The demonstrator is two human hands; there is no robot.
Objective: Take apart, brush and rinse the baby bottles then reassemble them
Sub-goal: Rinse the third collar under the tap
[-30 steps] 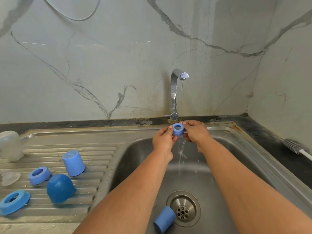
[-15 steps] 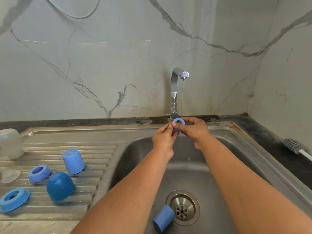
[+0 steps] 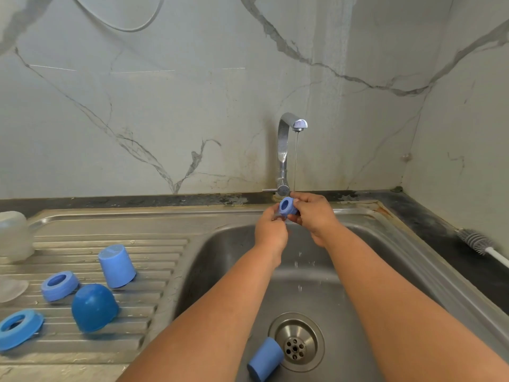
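Observation:
Over the sink basin [image 3: 358, 271], my right hand [image 3: 312, 215] grips a small light-blue bottle ring [image 3: 287, 207], its opening turned toward me. My left hand [image 3: 271, 230] pinches the ring's lower left edge. A thin stream of water falls from the tap [image 3: 286, 150] onto my right fingers just behind the ring. A light-blue cap [image 3: 265, 359] lies on its side beside the drain [image 3: 296, 341]. On the drainboard stand a light-blue cap [image 3: 117, 266], a dark-blue dome cap [image 3: 93, 307], and two blue rings [image 3: 59, 285] [image 3: 19, 328].
A clear bottle body [image 3: 13, 235] stands upside down at the far left of the drainboard [image 3: 165, 244], with a clear teat [image 3: 11, 289] in front of it. A bottle brush [image 3: 479, 242] lies on the dark counter to the right. The marble wall rises behind the tap.
The ring has been turned in my fingers, its opening now facing me, and it sits left of the stream. The splashing under the hands has thinned to a few drops.

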